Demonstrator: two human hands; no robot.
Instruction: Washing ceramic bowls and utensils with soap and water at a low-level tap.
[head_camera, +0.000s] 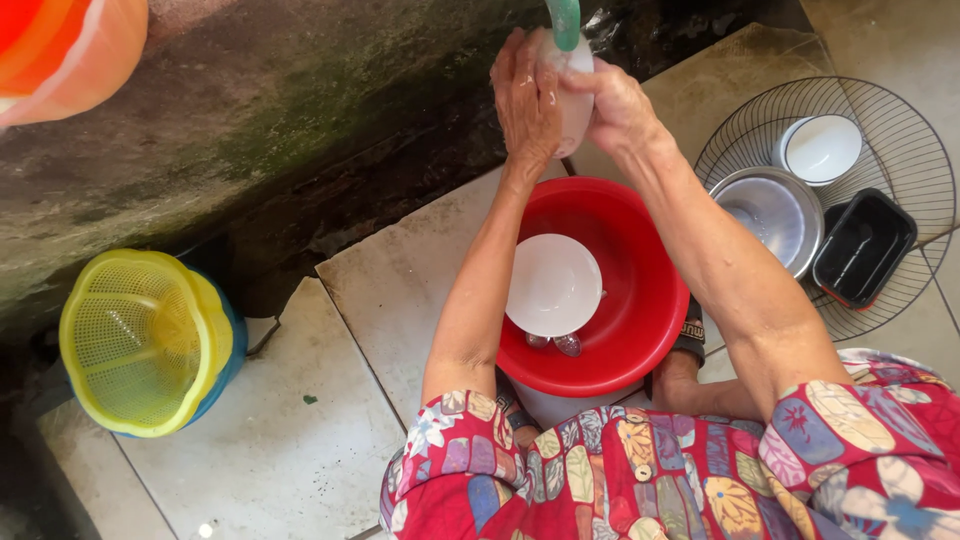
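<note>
My left hand (527, 98) and my right hand (617, 105) are both wrapped around a small white cup or bowl (574, 90), held up under a green tap spout (565, 20) at the top of the view. Soap foam clings to my fingers. Below my forearms stands a red plastic basin (655, 300) with a white plate (553, 285) lying in it and two spoon bowls (556, 343) sticking out from under the plate.
A round wire rack (915, 160) at the right holds a white bowl (821, 148), a steel bowl (775, 212) and a black rectangular container (864, 247). A yellow basket (140, 340) sits in a blue tub at the left. A mossy wall (250, 110) runs along the top; an orange bucket (70, 50) is at the top left.
</note>
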